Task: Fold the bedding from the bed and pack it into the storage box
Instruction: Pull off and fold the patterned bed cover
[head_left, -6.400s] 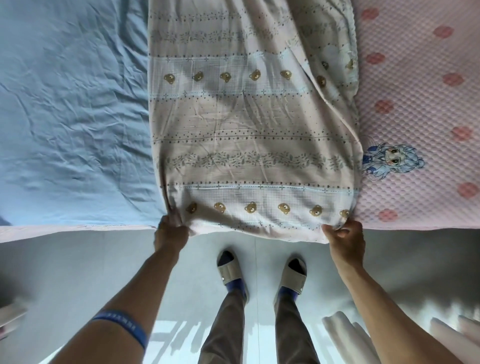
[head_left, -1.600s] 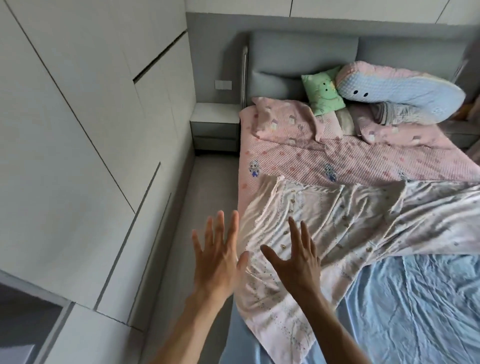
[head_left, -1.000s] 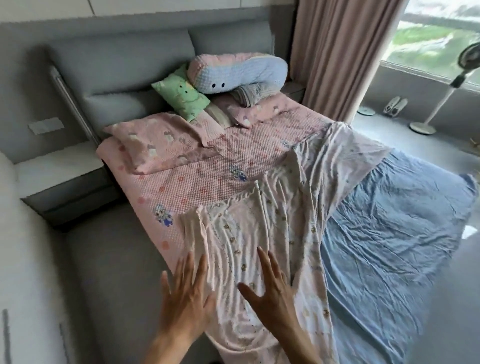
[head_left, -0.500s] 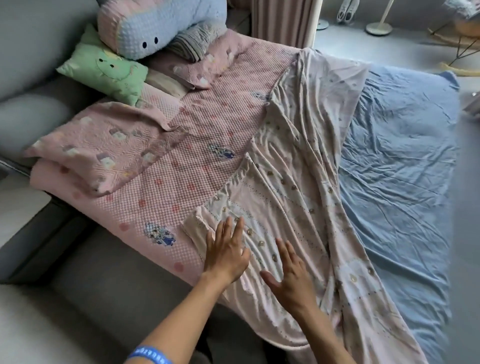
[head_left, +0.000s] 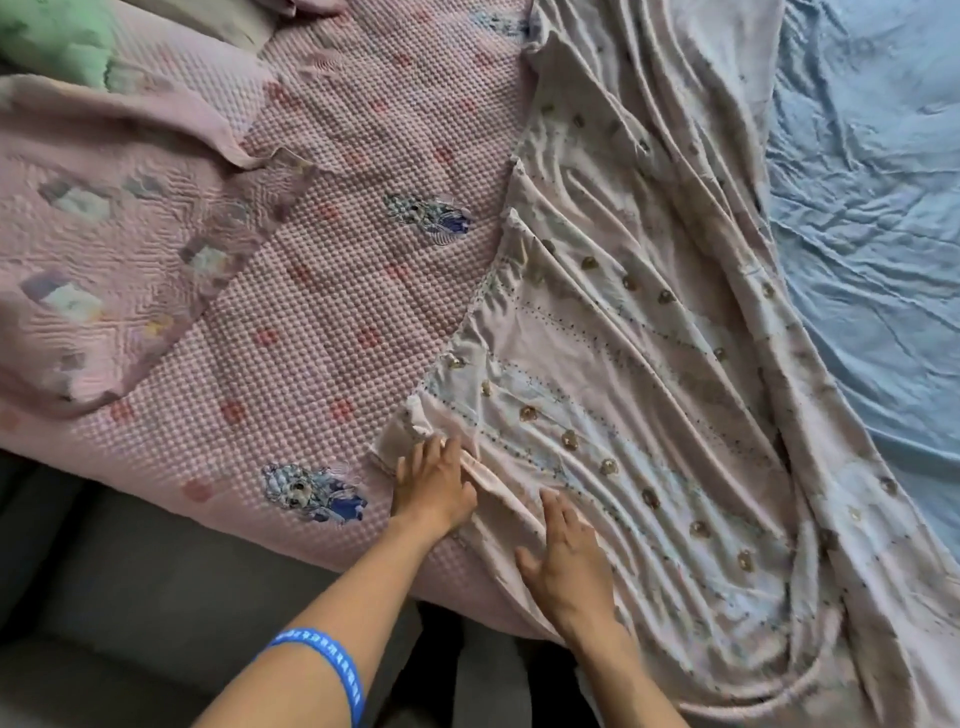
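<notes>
Both hands flat on the crumpled sheet at the bed's near edge.

At 6 o'clock, left hand (head_left: 434, 486) with a blue wristband (head_left: 324, 657) and right hand (head_left: 569, 564) rest on the thin pale-pink cotton sheet printed with small bears (head_left: 649, 415), fingers straight and slightly apart, gripping nothing. Sheet runs rumpled from 6 to 1 o'clock. It looks light, limp, slippery: best pinched at the corner by the left fingertips. Pink quilted mattress pad (head_left: 322, 291) at 10 o'clock, blue undersheet (head_left: 872, 234) at 2 o'clock.

Rumpled pale bear-print sheet (head_left: 649, 395) lies spread diagonally across the bed.
</notes>
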